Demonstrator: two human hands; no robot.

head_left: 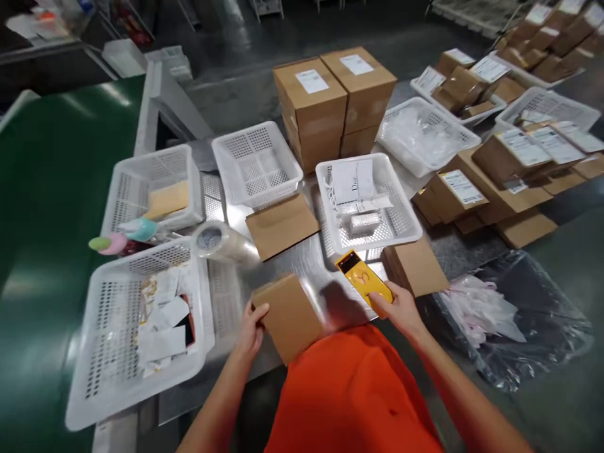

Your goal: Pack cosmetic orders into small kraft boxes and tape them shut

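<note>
My left hand (252,330) grips the left edge of a brown cardboard box (290,318), thumb on top, close to my orange clothing. My right hand (396,308) is closed around the lower end of a flat yellow object (365,279) with a dark panel at its far end and a red mark; its exact kind I cannot tell. Just beyond it stands a white basket (415,229) holding a Dior-printed paper (353,181), a slip and a small wrapped packet (365,223). To my right, another brown carton (418,267) stands partly under that basket.
A basket of papers (94,340) and a clear tape roll (226,243) lie left, beside a green conveyor (56,207). Flat cardboard (283,226) lies ahead, before stacked cartons (311,107). Labelled parcels (460,189) crowd the right, above a plastic-lined bin (542,321).
</note>
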